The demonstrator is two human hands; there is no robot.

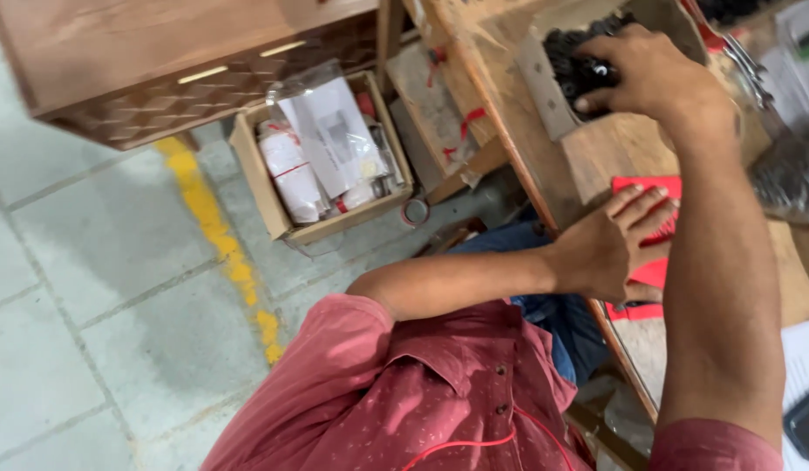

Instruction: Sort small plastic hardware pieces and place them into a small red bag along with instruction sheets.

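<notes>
Your left hand (618,249) lies flat, fingers stretched out and close together, pressing down on a red card (653,228) near the front edge of the wooden table (596,157). It grips nothing; the palm and fingers rest on the card, and the wrist hangs just over the table edge. The card's lower part shows past your right forearm, which crosses over it.

Your right hand (653,74) reaches farther up the table into an open box (544,87) filled with small black parts (574,65). The fingers are curled down onto the heap with the fingertips among the pieces; you cannot tell whether any piece is pinched between them. The box's grey wall stands just left of your fingertips, leaving little room on that side.

To the right of your right arm lies a clear bag of dark parts (792,179), close to the forearm. Left of the table edge the space drops to a tiled floor (99,288) with a yellow line (221,240), where a cardboard carton (322,161) of wrapped goods sits beneath a wooden cabinet (160,61), well apart from both hands.
</notes>
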